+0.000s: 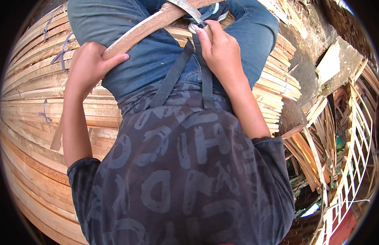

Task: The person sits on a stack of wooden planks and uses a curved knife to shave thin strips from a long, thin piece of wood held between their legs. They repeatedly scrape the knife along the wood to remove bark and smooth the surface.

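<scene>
A curved wood pc. (144, 33) is held diagonally across the L thigh (99, 18), from the thigh's outer edge past its inner edge. Its near end is gripped by the L hand (86, 61), thumb laid along it, fingertips hidden. The short handle (208, 32) of a curved blade (188, 10) is grasped in the R hand (221, 51), w/ the blade crossing over the wood; contact can't be told.

Shaping is prob. in hand. For a clean pass, the wood should be pressed firmly to the thigh, b/c no clamp is seen; the blade should be kept at a low, const. angle, w/ short, light strokes. The L thumb must be kept clear, & strokes aimed away from the thigh & nearby shoe (217, 12).
</scene>
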The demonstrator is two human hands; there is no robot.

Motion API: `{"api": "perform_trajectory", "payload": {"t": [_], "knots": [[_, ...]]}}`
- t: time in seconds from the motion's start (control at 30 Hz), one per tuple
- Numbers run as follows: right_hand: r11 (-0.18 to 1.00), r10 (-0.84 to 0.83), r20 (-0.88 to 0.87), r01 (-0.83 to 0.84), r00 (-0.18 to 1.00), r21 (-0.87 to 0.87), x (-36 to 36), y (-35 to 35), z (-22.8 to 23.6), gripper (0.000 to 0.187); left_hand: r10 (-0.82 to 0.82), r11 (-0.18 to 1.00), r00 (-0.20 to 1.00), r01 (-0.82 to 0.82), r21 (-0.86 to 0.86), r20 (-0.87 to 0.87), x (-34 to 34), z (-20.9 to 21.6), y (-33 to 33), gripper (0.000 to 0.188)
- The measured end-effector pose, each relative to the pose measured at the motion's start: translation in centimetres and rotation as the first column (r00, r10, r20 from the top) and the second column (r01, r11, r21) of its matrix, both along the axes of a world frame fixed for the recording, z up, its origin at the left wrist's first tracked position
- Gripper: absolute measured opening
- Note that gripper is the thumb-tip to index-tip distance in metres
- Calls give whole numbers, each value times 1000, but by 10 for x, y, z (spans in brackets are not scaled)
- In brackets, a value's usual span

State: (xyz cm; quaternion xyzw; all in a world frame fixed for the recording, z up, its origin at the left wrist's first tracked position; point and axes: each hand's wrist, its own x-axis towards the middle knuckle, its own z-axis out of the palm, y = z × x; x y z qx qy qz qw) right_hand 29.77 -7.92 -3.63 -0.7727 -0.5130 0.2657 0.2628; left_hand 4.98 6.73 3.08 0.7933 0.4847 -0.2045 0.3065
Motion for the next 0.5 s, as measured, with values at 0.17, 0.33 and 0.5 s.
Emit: {"api": "perform_trajectory", "payload": {"t": [0.17, 0.33, 0.5], "knots": [[999, -35, 90, 38, 995, -28, 37, -2, -14, 29, 5, 1000, 1000, -5, -5, 22, 2, -2, -2, 69], [1000, 1, 50, -2, 999, 12, 11, 4, -10, 31, 80, 994, 996, -76, -72, 42, 2, -2, 0, 64], [999, -24, 72, 22, 997, 26, 8, 6, -6, 31, 154, 983, 988, -152, -105, 7, 0, 1, -2, 67]]}}
